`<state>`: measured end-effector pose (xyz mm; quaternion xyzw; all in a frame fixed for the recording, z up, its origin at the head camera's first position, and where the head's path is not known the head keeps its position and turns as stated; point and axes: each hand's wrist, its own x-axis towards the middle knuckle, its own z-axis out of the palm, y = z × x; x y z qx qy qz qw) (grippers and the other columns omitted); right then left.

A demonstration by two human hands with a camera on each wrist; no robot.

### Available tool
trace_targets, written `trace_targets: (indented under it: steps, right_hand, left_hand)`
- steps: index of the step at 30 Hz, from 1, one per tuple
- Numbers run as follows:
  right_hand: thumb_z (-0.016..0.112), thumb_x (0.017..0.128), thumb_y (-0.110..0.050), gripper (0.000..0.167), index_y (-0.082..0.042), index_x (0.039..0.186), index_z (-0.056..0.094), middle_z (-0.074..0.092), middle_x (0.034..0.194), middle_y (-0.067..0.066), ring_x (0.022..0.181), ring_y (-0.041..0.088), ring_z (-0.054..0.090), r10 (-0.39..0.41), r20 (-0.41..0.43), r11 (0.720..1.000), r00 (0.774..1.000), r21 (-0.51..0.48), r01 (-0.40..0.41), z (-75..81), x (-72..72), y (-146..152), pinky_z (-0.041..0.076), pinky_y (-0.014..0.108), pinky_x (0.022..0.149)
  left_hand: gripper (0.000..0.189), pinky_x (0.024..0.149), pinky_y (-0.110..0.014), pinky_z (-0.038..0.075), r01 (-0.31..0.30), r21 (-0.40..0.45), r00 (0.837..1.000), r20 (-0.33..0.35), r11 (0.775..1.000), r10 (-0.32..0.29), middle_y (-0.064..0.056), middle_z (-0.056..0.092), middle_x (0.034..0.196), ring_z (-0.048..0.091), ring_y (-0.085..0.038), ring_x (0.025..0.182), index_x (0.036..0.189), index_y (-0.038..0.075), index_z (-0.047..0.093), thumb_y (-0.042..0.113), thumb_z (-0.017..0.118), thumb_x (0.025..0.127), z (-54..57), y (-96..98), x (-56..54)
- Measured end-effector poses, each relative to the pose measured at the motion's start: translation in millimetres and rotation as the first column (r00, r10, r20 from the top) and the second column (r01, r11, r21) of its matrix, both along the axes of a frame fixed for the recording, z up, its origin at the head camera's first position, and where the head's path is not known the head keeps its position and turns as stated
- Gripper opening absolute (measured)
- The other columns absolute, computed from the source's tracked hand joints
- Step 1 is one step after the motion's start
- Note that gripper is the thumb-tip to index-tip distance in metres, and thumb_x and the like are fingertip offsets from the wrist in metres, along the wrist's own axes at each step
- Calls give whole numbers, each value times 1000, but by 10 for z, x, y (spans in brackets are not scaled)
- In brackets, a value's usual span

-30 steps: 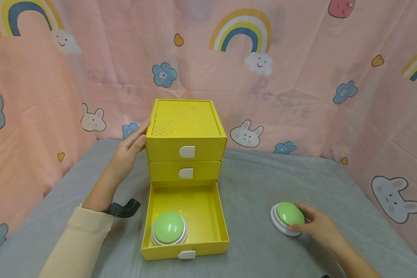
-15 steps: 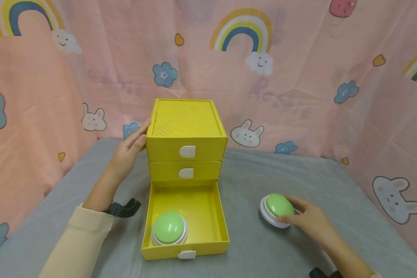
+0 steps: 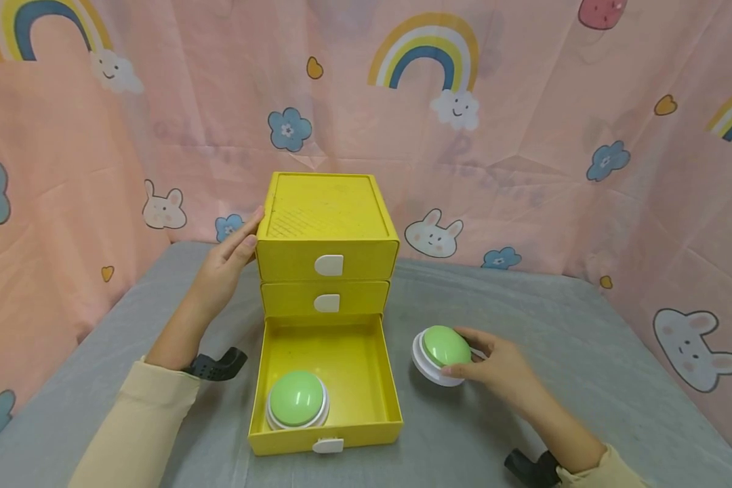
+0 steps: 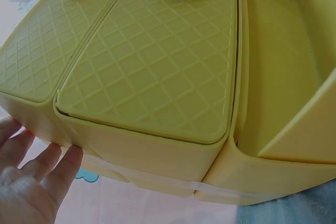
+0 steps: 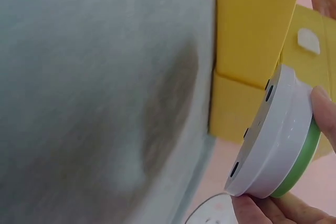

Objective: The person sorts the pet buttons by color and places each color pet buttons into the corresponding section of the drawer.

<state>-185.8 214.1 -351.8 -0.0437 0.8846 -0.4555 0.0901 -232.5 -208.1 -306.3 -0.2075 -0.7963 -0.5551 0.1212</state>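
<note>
A yellow drawer cabinet (image 3: 326, 207) stands on the table, its bottom drawer (image 3: 354, 366) pulled out and the two above it closed. Inside that drawer, at the front left, sits a green push button with a white base (image 3: 295, 400). My left hand (image 3: 219, 274) rests with nearly straight fingers against the cabinet's left side. To the right of the drawer, my right hand (image 3: 500, 369) grips a second green push button (image 3: 446, 347) between thumb and fingers. In the right wrist view this button's white base (image 5: 273, 140) is off the table, tilted, with its underside showing.
A grey cloth (image 3: 585, 352) covers the table. Behind and at both sides hangs a pink curtain (image 3: 524, 68) printed with rainbows, bunnies and flowers. White handles (image 3: 328, 446) stick out from the drawer fronts. Dark straps circle both wrists.
My right hand has carried the second push button leftward and up, from the table's right side to near the drawer. The left hand, cabinet and first button keep their places.
</note>
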Motion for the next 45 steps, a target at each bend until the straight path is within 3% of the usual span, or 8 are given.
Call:
trace_targets:
  steps: [8, 16, 26, 45]
  right_hand:
    - [88, 76, -31, 82, -8, 146, 51, 49, 151, 17, 136, 37, 50, 9, -13, 999, 1000, -35, -9, 43, -34, -211, 48, 42, 107]
    - [90, 73, -28, 80, -10, 143, 55, 52, 149, 14, 134, 36, 53, 47, -29, 996, 998, -78, -49, 92, -70, -428, 51, 40, 105]
    - [91, 71, -20, 77, -8, 140, 58, 53, 147, 17, 132, 39, 54, 85, -31, 989, 996, -119, -88, 135, -86, -692, 51, 43, 105]
    - [90, 71, -15, 77, -5, 140, 57, 49, 149, 21, 132, 41, 53, 188, -40, 972, 981, -137, -192, 81, -122, -1057, 51, 44, 104]
  left_hand:
    - [52, 119, -54, 32, 5, -1, 1000, -5, 1000, -5, 3, 16, 168, 21, -22, 154, 159, 26, 23, 36, 33, 109, 5, 9, -2]
    - [51, 121, -54, 31, 0, 19, 1000, 15, 1000, 0, 9, 17, 167, 20, -19, 154, 159, 29, 24, 36, 34, 109, 11, 12, 9]
    - [51, 120, -54, 31, 0, 15, 1000, 6, 1000, 0, 6, 17, 167, 21, -20, 154, 159, 28, 24, 36, 34, 109, 5, 1, 2]
    - [52, 119, -53, 33, -6, -3, 1000, 2, 1000, 6, 6, 17, 167, 22, -21, 154, 159, 28, 23, 38, 33, 109, 5, -7, 3]
